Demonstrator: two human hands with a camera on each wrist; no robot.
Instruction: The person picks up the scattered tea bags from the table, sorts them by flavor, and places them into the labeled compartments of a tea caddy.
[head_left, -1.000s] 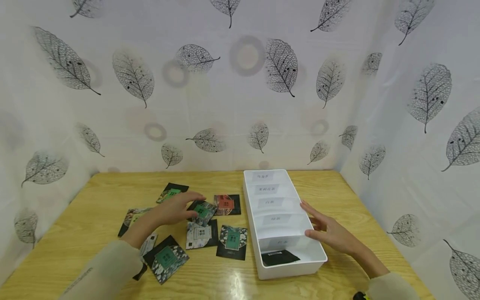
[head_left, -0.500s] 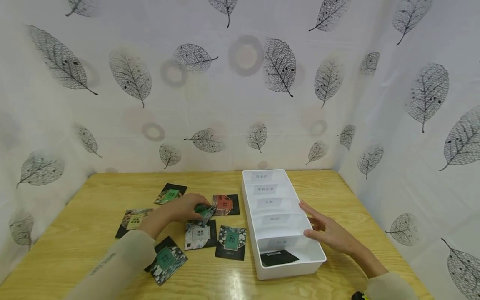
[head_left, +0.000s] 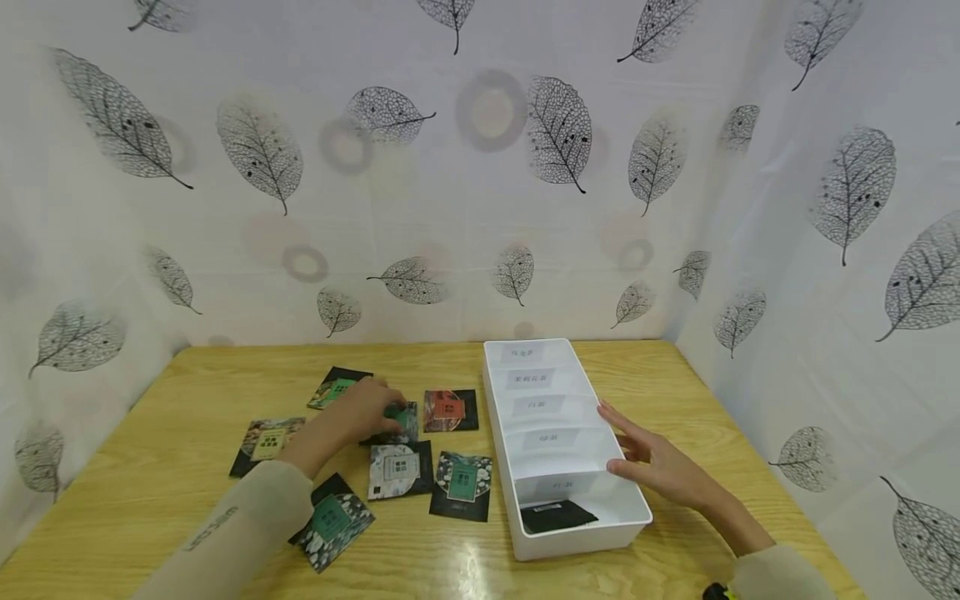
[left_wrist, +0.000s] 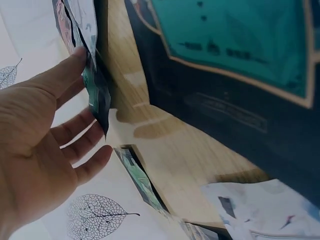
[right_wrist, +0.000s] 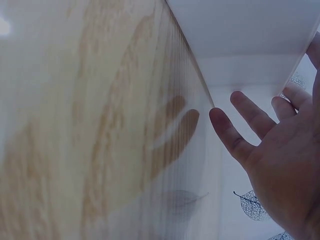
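My left hand (head_left: 352, 417) pinches a dark tea sachet with a green label (head_left: 406, 423) between thumb and fingers. In the left wrist view the thumb lies on one face of this sachet (left_wrist: 97, 95), with fingers behind it. A white flowered sachet (head_left: 390, 472) and a red-labelled one (head_left: 450, 410) lie close by. My right hand (head_left: 663, 471) rests its fingertips along the right side of a white divided box (head_left: 581, 543), fingers spread. In the right wrist view the fingers of that hand (right_wrist: 285, 150) reach to the box wall.
More sachets lie on the wooden table: a green-labelled one (head_left: 461, 487) beside the box, another (head_left: 332, 522) in front, a yellow-labelled one (head_left: 267, 443) at left and one (head_left: 340, 387) behind. A black sachet (head_left: 558, 517) lies in the box's front compartment. Its dividers carry labels.
My left hand has closed on the green-labelled sachet and drawn it slightly left, turning it off its earlier slant. The right hand stays against the box.
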